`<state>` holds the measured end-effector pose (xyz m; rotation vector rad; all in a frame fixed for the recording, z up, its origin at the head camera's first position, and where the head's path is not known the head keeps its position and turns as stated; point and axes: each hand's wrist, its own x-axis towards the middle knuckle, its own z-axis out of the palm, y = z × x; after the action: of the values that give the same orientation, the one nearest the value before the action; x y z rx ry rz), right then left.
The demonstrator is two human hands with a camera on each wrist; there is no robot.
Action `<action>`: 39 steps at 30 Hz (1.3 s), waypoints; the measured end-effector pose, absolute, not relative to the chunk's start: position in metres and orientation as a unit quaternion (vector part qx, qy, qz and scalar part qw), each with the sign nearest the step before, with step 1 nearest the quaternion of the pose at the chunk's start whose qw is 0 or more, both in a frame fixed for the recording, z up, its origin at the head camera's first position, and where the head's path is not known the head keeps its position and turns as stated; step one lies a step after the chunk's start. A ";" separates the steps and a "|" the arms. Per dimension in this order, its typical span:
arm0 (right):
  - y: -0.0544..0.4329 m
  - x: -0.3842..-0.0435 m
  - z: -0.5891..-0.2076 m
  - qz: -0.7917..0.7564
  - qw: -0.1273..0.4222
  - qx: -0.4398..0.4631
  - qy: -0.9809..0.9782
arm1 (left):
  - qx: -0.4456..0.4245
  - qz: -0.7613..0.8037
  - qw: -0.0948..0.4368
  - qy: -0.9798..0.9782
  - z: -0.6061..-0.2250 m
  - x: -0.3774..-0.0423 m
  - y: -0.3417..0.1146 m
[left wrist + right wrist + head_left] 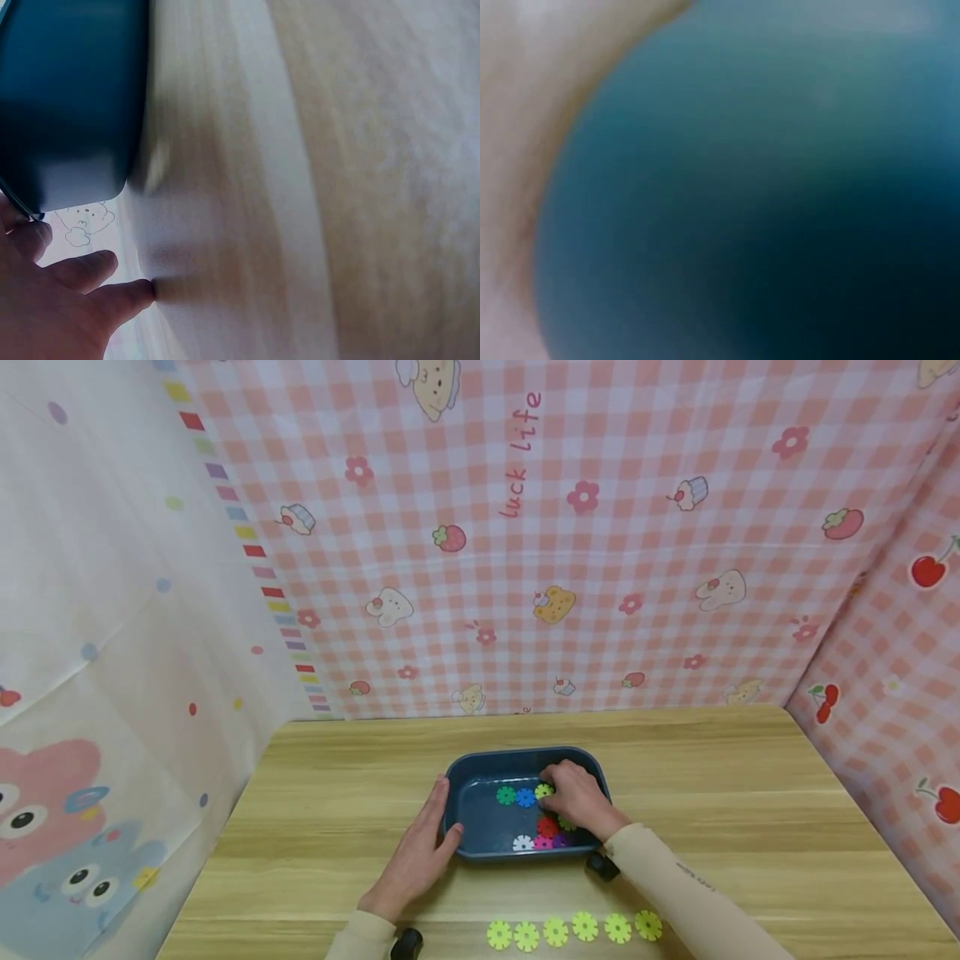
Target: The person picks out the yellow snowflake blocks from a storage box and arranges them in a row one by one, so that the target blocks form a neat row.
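Observation:
A dark blue tray [480, 857] with rounded corners rests on the wooden table. My left hand [416, 852] lies along its left side, fingers straight and thumb at the near-left corner. The left wrist view shows spread fingers beside the tray's wall [75, 97]. My right hand [577, 797] reaches inside, its thumb and forefinger pinching a yellow-green snowflake disc [543, 791]. Left of that disc lie a blue disc [525, 797] and a green disc [506, 796]. A blurred blue tray wall [667, 150] fills most of the right wrist view; the right hand does not show there.
Near the tray's front wall lie a white disc [522, 843], a pink disc [543, 842], a purple disc [561, 841] and red pieces [547, 827]. Several yellow-green discs [555, 932] form a row on the table before the tray. Behind the table hangs a checked cloth [525, 568].

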<state>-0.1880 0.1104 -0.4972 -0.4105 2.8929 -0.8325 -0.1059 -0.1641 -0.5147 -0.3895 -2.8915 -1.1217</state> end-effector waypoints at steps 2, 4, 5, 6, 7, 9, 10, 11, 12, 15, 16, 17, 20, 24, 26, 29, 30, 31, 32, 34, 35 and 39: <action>0.111 -0.188 -0.497 -0.272 0.050 -0.137 0.951 | -0.125 -0.358 0.009 -0.925 -0.515 -0.106 -0.164; 0.112 -0.188 -0.498 -0.268 0.046 -0.141 0.952 | -0.126 -0.357 0.011 -0.925 -0.515 -0.106 -0.164; 0.112 -0.188 -0.498 -0.265 0.043 -0.142 0.953 | -0.126 -0.358 0.011 -0.925 -0.515 -0.106 -0.163; 0.112 -0.188 -0.498 -0.264 0.042 -0.144 0.953 | -0.126 -0.357 0.010 -0.925 -0.515 -0.106 -0.163; 0.112 -0.188 -0.499 -0.262 0.040 -0.145 0.953 | -0.126 -0.357 0.010 -0.926 -0.515 -0.106 -0.163; 0.113 -0.188 -0.499 -0.259 0.036 -0.147 0.954 | -0.127 -0.358 0.010 -0.925 -0.515 -0.106 -0.162; 0.113 -0.188 -0.499 -0.259 0.036 -0.148 0.954 | -0.129 -0.359 0.012 -0.924 -0.514 -0.106 -0.162; 0.113 -0.188 -0.499 -0.260 0.035 -0.147 0.954 | -0.129 -0.359 0.011 -0.924 -0.514 -0.106 -0.162; 0.113 -0.188 -0.499 -0.260 0.035 -0.147 0.954 | -0.131 -0.358 0.012 -0.924 -0.514 -0.105 -0.162; 0.113 -0.187 -0.498 -0.261 0.039 -0.142 0.954 | -0.129 -0.359 0.012 -0.924 -0.514 -0.105 -0.161; 0.113 -0.186 -0.498 -0.260 0.040 -0.139 0.955 | -0.128 -0.359 0.010 -0.925 -0.514 -0.106 -0.161; 0.113 -0.186 -0.498 -0.258 0.041 -0.138 0.955 | -0.126 -0.360 0.008 -0.925 -0.514 -0.106 -0.161; 0.112 -0.186 -0.497 -0.258 0.044 -0.131 0.956 | -0.125 -0.359 0.007 -0.925 -0.514 -0.106 -0.161; 0.111 -0.185 -0.496 -0.265 0.046 -0.123 0.955 | -0.127 -0.358 0.009 -0.925 -0.515 -0.106 -0.161; 0.111 -0.185 -0.496 -0.271 0.046 -0.122 0.954 | -0.125 -0.359 0.008 -0.925 -0.515 -0.106 -0.161; 0.110 -0.183 -0.494 -0.281 0.044 -0.124 0.951 | -0.125 -0.357 0.008 -0.926 -0.516 -0.105 -0.161; 0.110 -0.182 -0.493 -0.284 0.041 -0.125 0.950 | -0.125 -0.356 0.007 -0.926 -0.516 -0.105 -0.161; 0.110 -0.182 -0.493 -0.287 0.038 -0.127 0.949 | -0.124 -0.357 0.006 -0.926 -0.515 -0.105 -0.161; 0.110 -0.181 -0.492 -0.290 0.034 -0.130 0.948 | -0.123 -0.357 0.006 -0.926 -0.515 -0.105 -0.161; 0.109 -0.180 -0.489 -0.294 0.023 -0.136 0.946 | -0.122 -0.359 0.005 -0.925 -0.515 -0.105 -0.161; 0.109 -0.179 -0.488 -0.296 0.018 -0.139 0.945 | -0.121 -0.359 0.004 -0.925 -0.515 -0.106 -0.161; 0.109 -0.173 -0.482 -0.302 -0.006 -0.159 0.940 | -0.117 -0.363 0.003 -0.924 -0.515 -0.106 -0.162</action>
<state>-0.1732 0.1095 -0.4822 -0.5001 2.9648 -0.9524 -0.1058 -0.1618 -0.5146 -0.3661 -2.8975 -1.1387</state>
